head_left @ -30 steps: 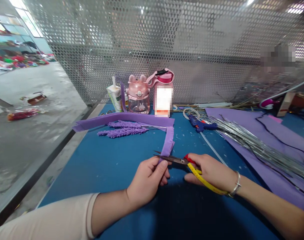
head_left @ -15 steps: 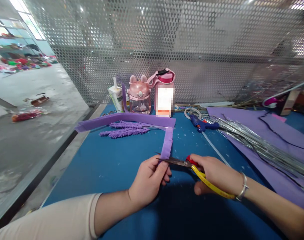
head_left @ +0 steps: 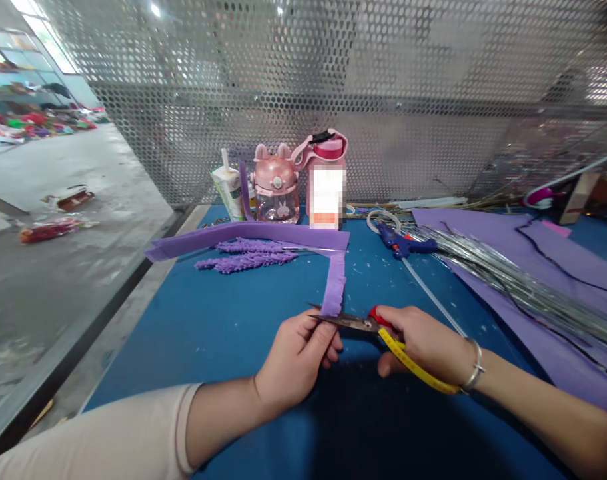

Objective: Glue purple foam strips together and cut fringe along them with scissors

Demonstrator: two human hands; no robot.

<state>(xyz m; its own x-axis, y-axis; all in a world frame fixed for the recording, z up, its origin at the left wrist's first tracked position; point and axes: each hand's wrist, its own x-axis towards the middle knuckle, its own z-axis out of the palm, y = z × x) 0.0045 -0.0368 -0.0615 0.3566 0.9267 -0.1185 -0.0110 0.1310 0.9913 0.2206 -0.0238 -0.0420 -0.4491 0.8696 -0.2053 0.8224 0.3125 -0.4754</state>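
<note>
My left hand (head_left: pixel 300 357) pinches the near end of a narrow purple strip (head_left: pixel 335 283) whose right edge is cut into a fringe. My right hand (head_left: pixel 420 340) is closed round the handles of a pair of scissors (head_left: pixel 350 322), one red and one wrapped in yellow tape. The slightly parted blades lie across the strip, just above my left thumb. Beyond, the strip meets a longer folded purple band (head_left: pixel 243 233). Fuzzy purple flower sprigs (head_left: pixel 253 259) lie beside that band, with a thin stem pointing right.
A blue glue gun (head_left: pixel 406 245) and a bundle of silvery wires (head_left: pixel 513 287) lie at the right, partly over a purple sheet (head_left: pixel 463 230). A drink carton (head_left: pixel 228 190), a pink cup (head_left: pixel 276 190) and a pink bottle (head_left: pixel 328 152) stand before the perforated metal panel (head_left: pixel 408 73).
The scissor blades have closed slightly across the strip, and my right hand has shifted a little left. My left hand keeps its pinch. The view has tilted slightly.
</note>
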